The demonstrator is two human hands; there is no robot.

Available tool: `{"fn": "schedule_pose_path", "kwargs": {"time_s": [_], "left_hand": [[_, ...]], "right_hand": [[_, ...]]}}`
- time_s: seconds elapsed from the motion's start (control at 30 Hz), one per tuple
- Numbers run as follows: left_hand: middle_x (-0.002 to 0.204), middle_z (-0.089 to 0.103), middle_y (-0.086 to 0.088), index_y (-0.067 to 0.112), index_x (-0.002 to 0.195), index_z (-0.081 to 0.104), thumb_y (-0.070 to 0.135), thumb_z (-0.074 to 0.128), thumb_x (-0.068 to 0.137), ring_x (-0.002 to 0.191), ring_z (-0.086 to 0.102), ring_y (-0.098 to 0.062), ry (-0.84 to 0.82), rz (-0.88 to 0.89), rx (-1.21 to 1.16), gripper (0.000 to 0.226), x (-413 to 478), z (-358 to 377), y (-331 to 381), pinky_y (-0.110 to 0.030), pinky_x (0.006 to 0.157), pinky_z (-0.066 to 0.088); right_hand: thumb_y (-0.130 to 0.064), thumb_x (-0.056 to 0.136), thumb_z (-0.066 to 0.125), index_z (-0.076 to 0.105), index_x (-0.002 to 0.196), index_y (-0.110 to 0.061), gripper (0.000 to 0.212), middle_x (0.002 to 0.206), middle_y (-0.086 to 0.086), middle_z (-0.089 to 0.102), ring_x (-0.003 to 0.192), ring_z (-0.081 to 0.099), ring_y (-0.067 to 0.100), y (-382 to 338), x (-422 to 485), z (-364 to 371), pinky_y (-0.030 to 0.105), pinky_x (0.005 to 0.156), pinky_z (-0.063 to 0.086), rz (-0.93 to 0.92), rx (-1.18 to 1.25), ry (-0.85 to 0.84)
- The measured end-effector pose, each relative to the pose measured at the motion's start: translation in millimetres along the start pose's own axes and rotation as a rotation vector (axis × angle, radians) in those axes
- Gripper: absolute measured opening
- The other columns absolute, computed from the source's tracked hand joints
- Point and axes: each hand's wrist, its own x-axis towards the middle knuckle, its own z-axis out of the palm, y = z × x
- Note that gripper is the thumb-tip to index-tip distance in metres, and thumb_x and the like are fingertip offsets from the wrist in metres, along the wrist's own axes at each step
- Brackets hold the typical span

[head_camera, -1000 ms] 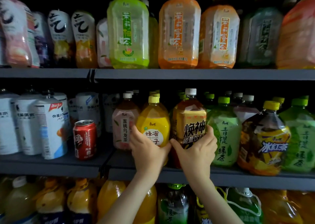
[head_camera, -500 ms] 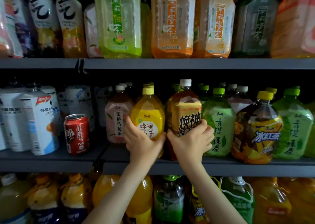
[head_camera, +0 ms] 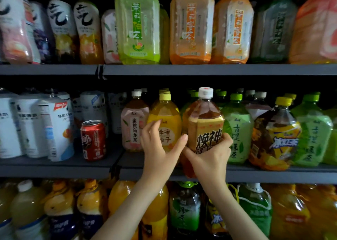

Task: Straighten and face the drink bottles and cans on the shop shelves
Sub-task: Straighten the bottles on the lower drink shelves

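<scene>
Dim shop shelves (head_camera: 182,69) are carrying packed rows of drinks. Amber bottle (head_camera: 205,123), white cap, yellow label facing out, is sitting forward of its row on the middle shelf (head_camera: 54,168), between yellow bottle (head_camera: 165,115) and green bottle (head_camera: 237,130). Right grip (head_camera: 209,159) is wrapping its lower body, fingers curling round the right side. Left grip (head_camera: 160,148) is hovering spread before the yellow bottle, thumb tip at the amber bottle's left side; contact unclear. Red can (head_camera: 93,139) is standing further left.

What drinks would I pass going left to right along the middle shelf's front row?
White bottles, red can, pink bottle, yellow bottle, amber bottle in the right hand, green tea bottle, iced tea bottle, second green tea bottle.
</scene>
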Motion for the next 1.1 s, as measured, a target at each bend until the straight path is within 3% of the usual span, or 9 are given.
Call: {"fn": "schedule_pose_path", "kwargs": {"time_s": [0.1, 0.17, 0.27, 0.43, 0.63, 0.73, 0.87, 0.97, 1.1], "left_hand": [[0.126, 0.045, 0.021, 0.035, 0.131, 0.040, 0.071, 0.067, 0.059, 0.118, 0.043, 0.004, -0.187, -0.050, -0.101, 0.085, -2, -6, 19, -0.010, 0.093, 0.036], [0.108, 0.060, 0.027, 0.045, 0.117, 0.045, 0.060, 0.080, 0.058, 0.102, 0.054, 0.012, -0.314, -0.101, -0.189, 0.070, -4, -7, 27, -0.012, 0.084, 0.044], [0.097, 0.067, 0.020, 0.038, 0.108, 0.051, 0.044, 0.086, 0.060, 0.092, 0.061, 0.009, -0.298, -0.103, -0.207, 0.060, -12, -8, 27, -0.014, 0.077, 0.050], [0.100, 0.068, 0.022, 0.031, 0.115, 0.056, 0.055, 0.083, 0.046, 0.094, 0.063, 0.005, -0.343, -0.153, -0.284, 0.078, -37, -12, 20, -0.012, 0.077, 0.049], [0.096, 0.066, 0.021, 0.040, 0.097, 0.051, 0.063, 0.081, 0.041, 0.091, 0.062, 0.005, -0.549, -0.164, -0.176, 0.067, -70, 15, 35, -0.017, 0.077, 0.049], [0.102, 0.066, 0.018, 0.038, 0.104, 0.051, 0.064, 0.080, 0.038, 0.096, 0.062, 0.003, -0.747, -0.195, -0.159, 0.076, -99, 36, 45, -0.025, 0.087, 0.051], [0.109, 0.068, 0.012, 0.030, 0.115, 0.054, 0.046, 0.088, 0.052, 0.102, 0.064, -0.003, -1.049, -0.207, -0.252, 0.074, -143, 69, 56, -0.037, 0.094, 0.051], [0.102, 0.069, 0.014, 0.033, 0.103, 0.059, 0.036, 0.088, 0.061, 0.096, 0.063, 0.005, -1.238, -0.149, -0.176, 0.051, -165, 90, 66, -0.031, 0.090, 0.052], [0.107, 0.060, 0.015, 0.027, 0.115, 0.051, 0.049, 0.085, 0.059, 0.100, 0.058, -0.003, -1.331, -0.142, -0.034, 0.068, -220, 114, 65, -0.025, 0.086, 0.049]], "right_hand": [[-0.031, 0.060, 0.087, 0.022, 0.136, -0.010, 0.102, 0.107, -0.012, 0.032, 0.107, 0.033, 0.010, -2, -15, -7, 0.021, 0.085, 0.036, -0.061, 0.033, -0.033], [-0.029, 0.058, 0.089, 0.023, 0.135, -0.013, 0.103, 0.106, -0.022, 0.031, 0.109, 0.036, 0.009, -3, -26, -11, 0.011, 0.080, 0.036, -0.094, 0.046, -0.065], [-0.035, 0.055, 0.089, 0.024, 0.134, -0.016, 0.104, 0.113, -0.023, 0.034, 0.113, 0.041, 0.008, -6, -41, -24, 0.012, 0.085, 0.042, -0.103, 0.054, -0.160], [-0.058, 0.057, 0.081, 0.038, 0.114, -0.048, 0.072, 0.112, -0.024, 0.053, 0.104, 0.055, -0.008, -25, -18, -94, 0.016, 0.084, 0.050, -0.020, 0.098, -0.670], [-0.073, 0.065, 0.066, 0.061, 0.098, -0.033, 0.052, 0.087, 0.008, 0.063, 0.082, 0.063, 0.025, -39, 10, -140, 0.043, 0.071, 0.050, -0.099, -0.091, -0.635], [-0.049, 0.075, 0.072, 0.058, 0.082, -0.018, 0.035, 0.069, -0.001, 0.057, 0.064, 0.056, 0.012, -27, -1, -173, 0.033, 0.058, 0.042, -0.062, -0.189, -0.648], [-0.041, 0.077, 0.072, 0.058, 0.079, -0.023, 0.023, 0.065, -0.007, 0.059, 0.060, 0.055, 0.006, 0, -24, -222, 0.031, 0.057, 0.044, 0.012, -0.396, -0.697], [-0.037, 0.075, 0.073, 0.058, 0.082, -0.021, 0.024, 0.066, -0.009, 0.062, 0.057, 0.055, 0.004, 20, -45, -249, 0.027, 0.054, 0.044, 0.066, -0.531, -0.714], [-0.031, 0.072, 0.074, 0.053, 0.080, -0.021, 0.025, 0.067, -0.009, 0.056, 0.055, 0.049, -0.003, 64, -95, -287, 0.015, 0.049, 0.036, 0.200, -0.639, -0.744]]}}
